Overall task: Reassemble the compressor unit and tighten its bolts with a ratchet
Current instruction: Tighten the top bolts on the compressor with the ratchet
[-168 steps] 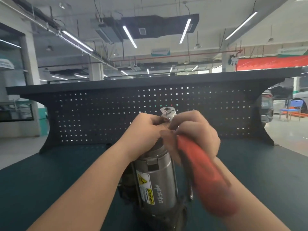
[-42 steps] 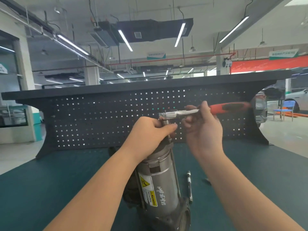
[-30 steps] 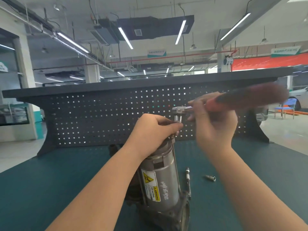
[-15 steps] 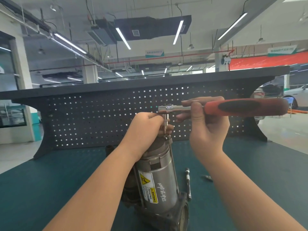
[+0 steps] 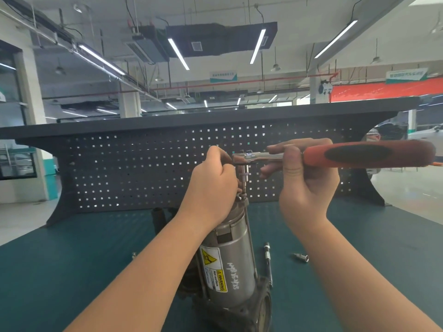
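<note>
The grey cylindrical compressor [image 5: 230, 255], with a yellow warning label, stands upright on the green bench top [image 5: 72, 271]. My left hand [image 5: 211, 185] is curled over its top end, fingers by the ratchet's bit and a bolt head [image 5: 242, 196]. My right hand [image 5: 304, 178] grips the ratchet [image 5: 359, 154] near the front of its red and black handle. The ratchet lies level, its chrome head [image 5: 242, 158] above the compressor's top with a thin bit pointing down at the bolt.
A long loose bolt [image 5: 268, 262] and a small socket [image 5: 301, 257] lie on the bench right of the compressor. A small metal part [image 5: 134, 254] lies to the left. A dark perforated back panel [image 5: 143, 168] with a shelf closes the bench's far side.
The ratchet handle swung from near me out to the right and has been rocking there. In the last half second the hands and ratchet stayed nearly still; my left fingers rose toward the ratchet head.
</note>
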`<state>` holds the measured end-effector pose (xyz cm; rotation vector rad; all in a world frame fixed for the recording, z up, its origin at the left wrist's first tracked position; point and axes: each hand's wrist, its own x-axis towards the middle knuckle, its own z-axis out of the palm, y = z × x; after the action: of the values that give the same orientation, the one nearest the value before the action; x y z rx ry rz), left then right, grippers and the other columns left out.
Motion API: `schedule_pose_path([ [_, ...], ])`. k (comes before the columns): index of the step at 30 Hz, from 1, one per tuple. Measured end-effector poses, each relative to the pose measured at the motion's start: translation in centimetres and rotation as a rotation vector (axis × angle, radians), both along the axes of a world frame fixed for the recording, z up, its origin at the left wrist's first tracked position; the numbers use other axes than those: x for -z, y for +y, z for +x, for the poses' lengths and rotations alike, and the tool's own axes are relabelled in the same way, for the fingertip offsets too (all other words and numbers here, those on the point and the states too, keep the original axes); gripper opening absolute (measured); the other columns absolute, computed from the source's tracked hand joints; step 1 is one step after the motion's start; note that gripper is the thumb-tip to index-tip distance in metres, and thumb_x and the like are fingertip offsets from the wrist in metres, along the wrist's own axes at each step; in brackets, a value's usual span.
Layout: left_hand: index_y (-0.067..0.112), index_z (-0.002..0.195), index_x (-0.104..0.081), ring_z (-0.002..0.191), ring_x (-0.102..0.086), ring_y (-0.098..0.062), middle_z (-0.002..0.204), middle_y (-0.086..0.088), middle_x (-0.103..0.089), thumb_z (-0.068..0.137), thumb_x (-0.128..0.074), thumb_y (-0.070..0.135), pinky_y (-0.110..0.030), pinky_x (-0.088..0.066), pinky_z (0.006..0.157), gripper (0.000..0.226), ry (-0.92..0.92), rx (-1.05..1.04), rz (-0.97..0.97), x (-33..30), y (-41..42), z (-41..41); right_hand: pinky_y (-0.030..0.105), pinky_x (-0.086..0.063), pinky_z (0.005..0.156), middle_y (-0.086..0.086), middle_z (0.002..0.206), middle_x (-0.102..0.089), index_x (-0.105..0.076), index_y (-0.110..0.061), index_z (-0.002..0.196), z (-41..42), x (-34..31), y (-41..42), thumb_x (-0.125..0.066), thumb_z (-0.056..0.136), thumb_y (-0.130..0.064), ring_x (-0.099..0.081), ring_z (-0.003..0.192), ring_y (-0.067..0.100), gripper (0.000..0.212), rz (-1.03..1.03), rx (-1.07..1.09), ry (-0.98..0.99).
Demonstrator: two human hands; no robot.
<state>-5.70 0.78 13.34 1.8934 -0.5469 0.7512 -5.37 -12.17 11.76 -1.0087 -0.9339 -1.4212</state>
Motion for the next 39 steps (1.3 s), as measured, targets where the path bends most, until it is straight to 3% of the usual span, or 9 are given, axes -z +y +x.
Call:
schedule_pose_path([
  [3, 0.023, 0.087, -0.047, 0.060, -0.063, -0.016, 0.066, 0.018, -0.066, 0.094, -0.032, 0.005, -0.029, -0.053, 0.056, 0.024, -0.042, -0.027, 0.046, 0.0, 0.1, 0.1, 0.017, -0.049, 0.055, -0.018, 0.085, -0.064, -0.052, -0.022, 0.092, 0.0, 0.1, -0.1, -0.048, 0.097, -0.017, -0.064, 0.054, 0.007, 0.009, -0.007, 0.011, -0.007],
  [6, 0.021, 0.085, -0.046, 0.069, -0.064, -0.030, 0.066, 0.001, -0.060, 0.095, -0.031, 0.005, -0.035, -0.051, 0.056, 0.024, -0.047, -0.080, 0.047, -0.1, 0.4, 0.2, 0.020, -0.049, 0.051, -0.017, 0.080, -0.062, -0.056, -0.027, 0.084, 0.3, 0.4, 0.2, -0.049, 0.096, -0.019, -0.063, 0.052, 0.006, 0.016, -0.029, 0.049, 0.002],
  [11, 0.017, 0.083, -0.046, 0.071, -0.066, -0.031, 0.072, -0.010, -0.063, 0.096, -0.032, 0.012, -0.054, -0.054, 0.062, 0.020, -0.075, -0.207, 0.045, 0.6, -0.1, -0.4, 0.017, -0.050, 0.056, 0.002, 0.084, -0.061, -0.049, -0.021, 0.094, 0.3, 0.4, 0.6, -0.045, 0.098, -0.015, -0.065, 0.055, 0.008, 0.009, 0.010, 0.008, -0.062],
  [19, 0.005, 0.082, -0.052, 0.072, -0.064, -0.035, 0.073, -0.013, -0.066, 0.097, -0.034, 0.015, -0.049, -0.052, 0.067, 0.025, -0.126, -0.172, 0.270, 0.6, -0.4, -1.3, 0.017, -0.047, 0.053, -0.019, 0.082, -0.064, -0.049, -0.018, 0.091, -0.3, -0.4, 0.0, -0.043, 0.097, -0.018, -0.059, 0.050, 0.004, 0.009, 0.132, 0.050, -0.022],
  [21, 0.011, 0.076, -0.053, 0.067, -0.061, -0.029, 0.069, -0.007, -0.065, 0.102, -0.031, 0.029, -0.041, -0.048, 0.063, 0.038, -0.163, -0.146, 0.304, 0.7, -0.4, -1.4, 0.017, -0.047, 0.053, -0.020, 0.083, -0.063, -0.049, -0.020, 0.091, -0.2, -0.3, 0.2, -0.043, 0.098, -0.018, -0.059, 0.050, 0.003, 0.009, 0.122, 0.061, -0.034],
  [26, 0.013, 0.077, -0.065, 0.073, -0.065, -0.013, 0.067, 0.001, -0.070, 0.100, -0.015, 0.058, -0.032, -0.050, 0.077, 0.071, -0.043, -0.110, 0.127, 0.6, -0.5, -1.1, 0.017, -0.046, 0.051, -0.003, 0.082, -0.060, -0.048, -0.020, 0.090, -0.2, -0.2, 0.0, -0.043, 0.098, -0.021, -0.056, 0.048, 0.007, 0.010, 0.125, 0.094, -0.036],
  [32, 0.014, 0.077, -0.073, 0.077, -0.070, -0.016, 0.069, 0.002, -0.074, 0.096, -0.021, 0.060, -0.044, -0.053, 0.089, 0.072, 0.112, 0.070, -0.031, 0.7, -0.1, -0.3, 0.016, -0.047, 0.054, -0.019, 0.086, -0.060, -0.049, -0.022, 0.089, 0.1, 0.0, -0.1, -0.044, 0.098, -0.019, -0.058, 0.052, 0.003, 0.010, 0.076, 0.103, -0.023],
  [36, 0.014, 0.082, -0.073, 0.080, -0.072, -0.021, 0.072, -0.004, -0.075, 0.094, -0.024, 0.062, -0.048, -0.051, 0.094, 0.071, 0.209, 0.147, -0.090, 0.5, 0.1, -0.1, 0.015, -0.048, 0.057, -0.003, 0.089, -0.059, -0.053, -0.012, 0.090, 0.5, 0.4, 0.1, -0.045, 0.098, -0.018, -0.061, 0.056, 0.003, 0.012, 0.037, 0.091, -0.030],
  [39, 0.014, 0.085, -0.074, 0.085, -0.072, -0.022, 0.074, -0.006, -0.076, 0.085, -0.025, 0.066, -0.048, -0.049, 0.097, 0.072, 0.243, 0.176, -0.089, 0.4, 0.2, 0.0, 0.015, -0.049, 0.058, 0.001, 0.090, -0.057, -0.050, -0.020, 0.087, 0.6, 0.4, 0.1, -0.045, 0.098, -0.016, -0.061, 0.058, 0.002, 0.013, 0.005, 0.083, -0.055],
])
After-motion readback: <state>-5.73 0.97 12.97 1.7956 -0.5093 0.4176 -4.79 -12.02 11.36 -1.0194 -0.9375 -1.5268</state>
